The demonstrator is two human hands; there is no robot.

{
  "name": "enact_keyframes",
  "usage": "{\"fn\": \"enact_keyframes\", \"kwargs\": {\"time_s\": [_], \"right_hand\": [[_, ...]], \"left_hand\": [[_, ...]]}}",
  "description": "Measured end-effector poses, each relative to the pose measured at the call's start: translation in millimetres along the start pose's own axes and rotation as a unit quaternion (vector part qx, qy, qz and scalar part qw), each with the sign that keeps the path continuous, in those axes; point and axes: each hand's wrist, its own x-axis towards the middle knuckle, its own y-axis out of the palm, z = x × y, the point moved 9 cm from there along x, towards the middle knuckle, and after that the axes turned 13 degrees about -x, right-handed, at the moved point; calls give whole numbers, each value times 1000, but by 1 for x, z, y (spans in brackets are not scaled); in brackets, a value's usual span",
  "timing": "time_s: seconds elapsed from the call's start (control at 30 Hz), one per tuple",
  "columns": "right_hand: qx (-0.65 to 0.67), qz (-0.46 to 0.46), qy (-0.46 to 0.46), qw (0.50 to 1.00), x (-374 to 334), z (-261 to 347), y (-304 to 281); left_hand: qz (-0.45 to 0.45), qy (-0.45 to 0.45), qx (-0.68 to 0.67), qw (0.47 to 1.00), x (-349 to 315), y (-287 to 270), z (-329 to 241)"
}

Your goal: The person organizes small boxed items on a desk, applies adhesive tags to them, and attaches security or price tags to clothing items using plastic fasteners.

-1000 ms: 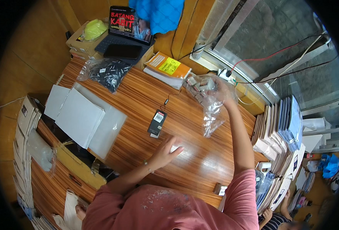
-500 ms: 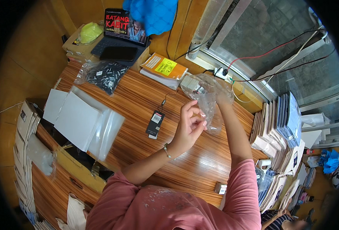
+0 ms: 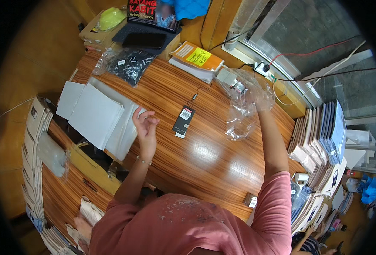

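The clear bag (image 3: 239,114) lies on the far right of the bench (image 3: 192,170), the right hand (image 3: 252,100) at it, grip indiscernible, while the left hand (image 3: 146,123) has withdrawn leftward, empty, half-open, near white sheets (image 3: 96,117), leaving one-handed handling.

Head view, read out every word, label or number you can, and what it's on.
I won't copy wording, but print shows here:
Screen: large red lettering, with a smaller line below.
Yellow label on the orange-topped paper stack: dark lettering.
Black tag: white sticker, too small to read.
Bag of black pieces: white label, too small.
Small box: print too small.
Clear bag: any print too blurred.
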Motion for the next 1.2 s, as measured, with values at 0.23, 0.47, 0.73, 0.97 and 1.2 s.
{"fn": "enact_keyframes", "kwargs": {"time_s": [0.23, 0.47, 0.73, 0.97, 1.2], "right_hand": [[74, 45, -5, 996, 6, -29, 4], [9, 11, -9, 1000, -3, -19, 5], [205, 32, -38, 978, -6, -52, 24], [35, 27, -35, 998, -11, -22, -16], [-76, 7, -57, 995, -59, 47, -104]], "left_hand": [[38, -58, 21, 997, -21, -21, 22], [97, -115, -27, 988, -37, 21, 40], [199, -210, 8, 957, -42, 32, 58], [305, -55, 142, 940, -14, 118, 32], [407, 217, 326, 825, 70, 248, 62]]}}
